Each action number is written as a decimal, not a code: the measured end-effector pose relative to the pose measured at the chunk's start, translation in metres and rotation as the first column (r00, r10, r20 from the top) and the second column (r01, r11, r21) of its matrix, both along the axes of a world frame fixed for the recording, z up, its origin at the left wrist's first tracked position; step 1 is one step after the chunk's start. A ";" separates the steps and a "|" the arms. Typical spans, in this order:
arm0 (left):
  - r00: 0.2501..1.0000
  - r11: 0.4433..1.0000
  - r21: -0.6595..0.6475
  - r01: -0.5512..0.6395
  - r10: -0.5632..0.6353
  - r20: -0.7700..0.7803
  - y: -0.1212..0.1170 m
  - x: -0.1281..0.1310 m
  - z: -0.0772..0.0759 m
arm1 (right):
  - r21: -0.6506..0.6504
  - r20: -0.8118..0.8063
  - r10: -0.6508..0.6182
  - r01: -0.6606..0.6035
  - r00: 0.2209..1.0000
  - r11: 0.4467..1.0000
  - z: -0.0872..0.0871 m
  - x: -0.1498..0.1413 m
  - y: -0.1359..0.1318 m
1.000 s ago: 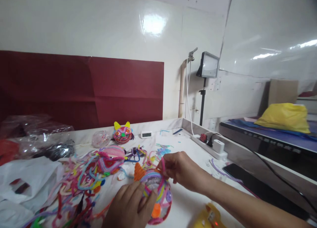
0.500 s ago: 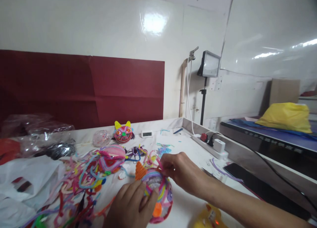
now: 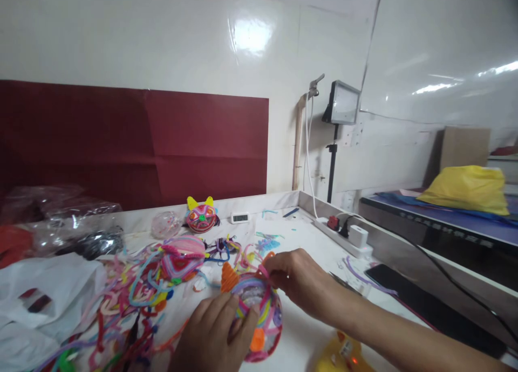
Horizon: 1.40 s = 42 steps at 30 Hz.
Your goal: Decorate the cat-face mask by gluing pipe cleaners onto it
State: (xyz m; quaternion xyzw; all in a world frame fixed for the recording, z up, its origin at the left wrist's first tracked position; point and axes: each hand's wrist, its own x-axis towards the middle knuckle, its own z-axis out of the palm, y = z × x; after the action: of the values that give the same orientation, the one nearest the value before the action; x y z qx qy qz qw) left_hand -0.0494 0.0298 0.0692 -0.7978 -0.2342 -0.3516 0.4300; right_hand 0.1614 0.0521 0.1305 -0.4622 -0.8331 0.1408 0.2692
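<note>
A round animal-face craft (image 3: 265,312) wound with coloured pipe cleaners is in front of me on the table. It has an orange ear (image 3: 229,277) at its upper left, and its middle looks clear and shiny. My left hand (image 3: 214,329) grips its left side, thumb over the front. At its upper right edge my right hand (image 3: 299,283) pinches a pink pipe cleaner (image 3: 264,271). A bit of orange shows just above those fingertips. Left of the craft lies a finished-looking pink striped one (image 3: 184,257) among loose pipe cleaners (image 3: 117,294).
Farther back sit a yellow-eared face (image 3: 201,215) and a small digital clock (image 3: 240,218). A power strip (image 3: 343,238), dark phone-like slab (image 3: 421,302) and tweezers-like tool (image 3: 343,283) lie right. A yellow gadget (image 3: 342,356) is near the front edge; plastic bags (image 3: 48,291) are left.
My right hand has shifted very slightly, and orange now shows above its fingertips. The left hand and the craft stay nearly where they were.
</note>
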 end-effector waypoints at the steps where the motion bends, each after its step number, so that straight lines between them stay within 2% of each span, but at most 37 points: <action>1: 1.000 1.000 -0.002 -0.006 0.006 -0.008 0.001 0.000 0.000 | -0.001 0.001 -0.007 0.007 1.000 1.000 0.000 0.000 0.000; 11: 0.999 1.000 0.018 -0.025 0.025 -0.030 0.002 -0.004 -0.006 | -0.008 0.021 -0.123 0.123 0.992 0.992 -0.004 -0.003 -0.003; 18: 0.999 1.000 0.007 -0.009 0.010 -0.039 0.003 -0.004 -0.010 | -0.037 0.037 -0.109 0.111 0.993 0.993 -0.005 -0.006 -0.004; 33: 1.000 1.000 0.011 0.024 -0.024 -0.005 0.000 0.001 -0.001 | 0.027 0.102 -0.117 0.115 0.988 0.993 -0.011 -0.004 -0.008; 42: 0.999 1.000 -0.002 0.030 -0.030 0.019 0.000 0.002 -0.004 | 0.078 0.199 -0.156 0.143 0.968 0.987 -0.012 -0.009 -0.008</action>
State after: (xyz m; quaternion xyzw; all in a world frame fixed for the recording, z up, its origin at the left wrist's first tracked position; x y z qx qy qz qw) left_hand -0.0478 0.0301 0.0649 -0.7984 -0.2268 -0.3655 0.4213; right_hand 0.1525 0.0439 0.1186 -0.5272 -0.8230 0.0457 0.2065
